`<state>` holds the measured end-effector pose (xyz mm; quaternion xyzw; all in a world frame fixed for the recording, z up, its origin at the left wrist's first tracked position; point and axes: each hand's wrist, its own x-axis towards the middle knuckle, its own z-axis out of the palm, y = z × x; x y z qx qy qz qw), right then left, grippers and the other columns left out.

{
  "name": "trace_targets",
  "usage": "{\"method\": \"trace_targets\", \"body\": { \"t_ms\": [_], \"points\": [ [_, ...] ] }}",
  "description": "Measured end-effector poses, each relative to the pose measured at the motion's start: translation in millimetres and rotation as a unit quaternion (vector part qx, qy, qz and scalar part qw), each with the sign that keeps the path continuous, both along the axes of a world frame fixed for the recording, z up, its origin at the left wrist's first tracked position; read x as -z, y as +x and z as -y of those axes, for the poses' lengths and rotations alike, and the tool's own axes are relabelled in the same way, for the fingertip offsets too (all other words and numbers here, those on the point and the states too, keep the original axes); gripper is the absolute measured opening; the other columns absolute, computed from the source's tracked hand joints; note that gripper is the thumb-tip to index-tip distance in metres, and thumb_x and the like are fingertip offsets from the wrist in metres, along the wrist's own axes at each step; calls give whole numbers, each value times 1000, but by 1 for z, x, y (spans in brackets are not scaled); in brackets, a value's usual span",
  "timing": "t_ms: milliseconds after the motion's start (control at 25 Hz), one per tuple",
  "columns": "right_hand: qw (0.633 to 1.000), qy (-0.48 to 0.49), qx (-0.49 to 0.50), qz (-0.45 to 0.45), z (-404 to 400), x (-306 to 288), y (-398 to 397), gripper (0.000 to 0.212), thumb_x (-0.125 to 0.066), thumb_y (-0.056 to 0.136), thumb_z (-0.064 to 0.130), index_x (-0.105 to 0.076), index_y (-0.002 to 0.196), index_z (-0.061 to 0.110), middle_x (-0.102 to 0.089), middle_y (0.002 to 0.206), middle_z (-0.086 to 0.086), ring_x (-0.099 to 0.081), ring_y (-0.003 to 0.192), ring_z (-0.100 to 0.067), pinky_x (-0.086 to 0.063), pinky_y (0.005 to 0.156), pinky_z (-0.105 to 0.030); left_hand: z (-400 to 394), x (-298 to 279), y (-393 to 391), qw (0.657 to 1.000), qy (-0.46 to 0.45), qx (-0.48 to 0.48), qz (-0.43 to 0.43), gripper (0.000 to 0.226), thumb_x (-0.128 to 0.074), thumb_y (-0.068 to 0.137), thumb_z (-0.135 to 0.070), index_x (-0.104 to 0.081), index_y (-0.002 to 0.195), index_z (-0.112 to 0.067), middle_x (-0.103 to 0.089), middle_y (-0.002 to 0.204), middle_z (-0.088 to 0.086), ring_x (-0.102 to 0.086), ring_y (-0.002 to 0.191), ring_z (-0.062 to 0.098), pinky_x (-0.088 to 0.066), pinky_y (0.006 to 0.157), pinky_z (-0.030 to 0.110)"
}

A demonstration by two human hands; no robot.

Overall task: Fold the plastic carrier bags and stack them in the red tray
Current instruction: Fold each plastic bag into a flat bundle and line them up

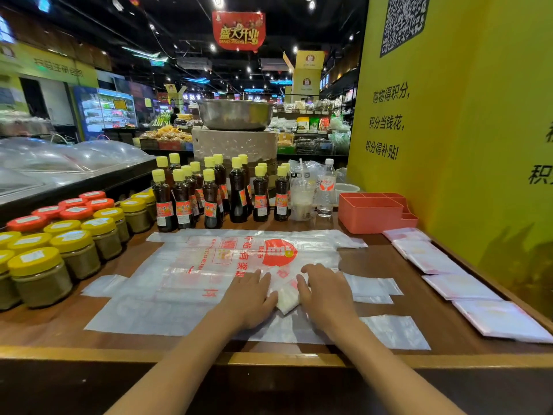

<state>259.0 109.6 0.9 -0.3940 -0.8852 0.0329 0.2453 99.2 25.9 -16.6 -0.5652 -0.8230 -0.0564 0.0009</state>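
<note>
Small ceiling spotlights [311, 4] at twelve o'clock light my view brightly and evenly; the hall behind is dimmer and soft. My desk [419, 298] takes only faint shadows, while the yellow wall [478, 145] at three o'clock carries darker ones (low down). Edges bow, wide-angle style, and blur slightly.

At ten o'clock we see dark sauce bottles [209, 193] with yellow caps; at nine o'clock, yellow-lidded jars [74, 250] and, behind them, red-lidded jars [71, 206]. A water bottle [326, 190] stands near twelve o'clock, beside a lidded drink cup [302, 199]. Beyond, a steel basin [235, 113] sits atop a stone block [233, 143].
</note>
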Motion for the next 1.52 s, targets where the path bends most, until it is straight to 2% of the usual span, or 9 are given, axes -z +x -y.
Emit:
{"method": "trace_targets", "body": {
  "t_ms": [160, 320, 440, 520, 720, 880, 1080, 1280, 1520],
  "points": [
    [989, -147, -9, 12, 2, 0, 15, 44, -42, 101, 55, -56, 133, 28, -65, 125, 4, -62, 109, -15, -50, 93, -30, 2, 4, 22, 992, 118, -38, 33, 57, -37, 98, -59, -42, 144, -25, -52, 143, -1, -46, 128, 18, -38, 107, 34],
    [906, -342, -25, -248, -7, 5, 20, 30, -65, 94, 33, -50, 120, 35, -58, 123, 5, -61, 104, -12, -60, 87, -36, 4, 5, 38, 962, 222, -78, 141, 46, -50, 96, -51, -46, 136, -28, -61, 127, -5, -59, 109, 12, -48, 85, 22],
    [843, -371, -25, -390, -27, -1, 31, 32, -63, 94, 14, -52, 113, 38, -55, 117, 9, -57, 108, -10, -58, 84, -35, -6, -3, 53, 943, 272, -46, 185, 37, -53, 97, -44, -49, 131, -30, -63, 121, -10, -61, 101, 7, -45, 75, 15],
    [828, -356, -12, -433, -51, -7, 47, 33, -58, 94, 6, -58, 116, 30, -56, 116, 10, -55, 112, -11, -53, 84, -29, -26, -12, 59, 934, 295, -19, 200, 31, -55, 97, -39, -51, 127, -32, -63, 118, -13, -60, 100, 4, -46, 76, 17],
    [817, -307, 91, -479, -125, -12, 88, 28, -55, 94, 4, -69, 107, 26, -64, 123, 0, -59, 106, -14, -50, 98, -37, -97, -32, 68, 943, 259, 56, 202, 35, -55, 98, -27, -55, 133, -24, -59, 131, -8, -53, 122, 10, -41, 100, 25],
    [884, -225, 153, -381, -186, -5, 100, 30, -54, 96, 3, -69, 121, 10, -63, 129, -11, -56, 120, -26, -42, 104, -35, -161, -37, 71, 959, 202, 114, 164, 44, -53, 98, -26, -50, 142, -22, -51, 147, -3, -44, 136, 15, -33, 113, 33],
    [970, -81, 150, -172, -211, 13, 92, 36, -42, 103, 10, -62, 132, 15, -56, 133, -10, -59, 113, -28, -46, 94, -37, -238, -31, 64, 971, 160, 119, 134, 47, -47, 101, -18, -44, 147, -24, -42, 155, -3, -37, 142, 18, -29, 115, 33],
    [985, -45, 146, -81, -211, 11, 98, 35, -46, 103, 16, -61, 133, 21, -50, 146, -2, -46, 129, -21, -39, 106, -36, -280, -12, 48, 981, 62, 167, 74, 53, -46, 100, -19, -37, 151, -29, -25, 163, -3, -23, 149, 18, -24, 120, 45],
    [989, -141, 39, -11, -176, 2, 96, 27, -50, 98, 37, -65, 118, 27, -63, 121, 9, -59, 104, -13, -52, 93, -36, -286, 9, 34, 988, -23, 151, 16, 52, -23, 106, -38, -20, 157, -32, -15, 166, -5, -11, 152, 16, -11, 122, 45]
  ]
}}
